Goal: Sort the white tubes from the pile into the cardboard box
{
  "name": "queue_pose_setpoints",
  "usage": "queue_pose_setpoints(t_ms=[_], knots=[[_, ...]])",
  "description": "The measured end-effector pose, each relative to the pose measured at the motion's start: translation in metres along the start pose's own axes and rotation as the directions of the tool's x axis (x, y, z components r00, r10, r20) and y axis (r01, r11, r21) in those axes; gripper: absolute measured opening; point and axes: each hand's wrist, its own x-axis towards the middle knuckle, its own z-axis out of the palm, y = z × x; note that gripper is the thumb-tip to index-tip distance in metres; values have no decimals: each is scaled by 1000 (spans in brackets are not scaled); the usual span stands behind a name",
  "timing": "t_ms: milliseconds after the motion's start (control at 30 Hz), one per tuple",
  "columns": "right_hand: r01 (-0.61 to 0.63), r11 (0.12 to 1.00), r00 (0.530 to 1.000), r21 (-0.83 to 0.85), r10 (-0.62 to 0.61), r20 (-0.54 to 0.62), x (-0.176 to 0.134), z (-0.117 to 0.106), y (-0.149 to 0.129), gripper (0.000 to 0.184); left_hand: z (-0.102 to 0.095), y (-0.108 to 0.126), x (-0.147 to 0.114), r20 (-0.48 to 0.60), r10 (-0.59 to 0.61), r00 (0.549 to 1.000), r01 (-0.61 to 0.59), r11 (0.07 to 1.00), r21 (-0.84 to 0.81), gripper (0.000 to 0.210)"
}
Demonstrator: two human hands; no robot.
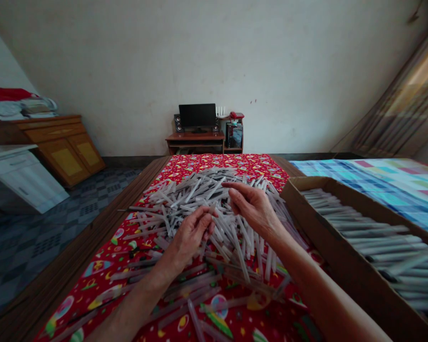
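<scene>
My left hand (196, 229) is closed, thumb and fingers pinched around a slim translucent plastic tube (212, 207) whose pale tip pokes up above the fingers. Just to the right, my right hand (251, 205) hovers above the pile with index finger stretched out to the left and the thumb apart from it. Nothing shows between those fingers. Beneath both hands spreads a loose heap of translucent plastic tubes (185, 192), lying in all directions. Some dark thin pieces lie among the tubes nearer to me.
A red patterned cloth (92, 285) covers the table. At the right, a cardboard box (337, 251) holds rows of whitish tubes (381, 232), some with black ends. Beyond it is a bed with a checked cover (371, 183). A computer monitor (197, 115) stands on a desk by the wall.
</scene>
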Motion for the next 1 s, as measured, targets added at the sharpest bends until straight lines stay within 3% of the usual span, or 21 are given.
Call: queue_pose_setpoints(t_ms=[100,233,367,533,600,733,867,1000], knots=[[4,996,998,-93,-10,-55,4,-6,12,35,-2,3,0,-42,3,999,-3,1000,-4,25],[-55,938,997,-343,35,-62,7,-9,44,27,-3,7,2,-73,-2,997,-1,999,-39,26],[-61,802,997,-594,73,-4,9,-4,72,24,-3,7,3,-67,-9,998,5,998,-59,29],[-12,578,972,-816,198,127,24,12,81,28,-4,5,4,-74,-19,997,16,999,-51,29],[7,514,957,-858,246,155,28,19,82,27,-5,5,4,-87,-23,996,18,998,-53,29],[11,478,951,-878,267,158,28,24,87,28,-7,7,5,-107,-32,994,25,997,-70,32],[-27,422,943,-906,311,116,23,12,90,34,-6,10,4,-124,-39,992,30,997,-67,29],[-31,402,932,-915,343,119,19,-1,87,28,-4,13,2,-104,-40,994,34,998,-60,28]])
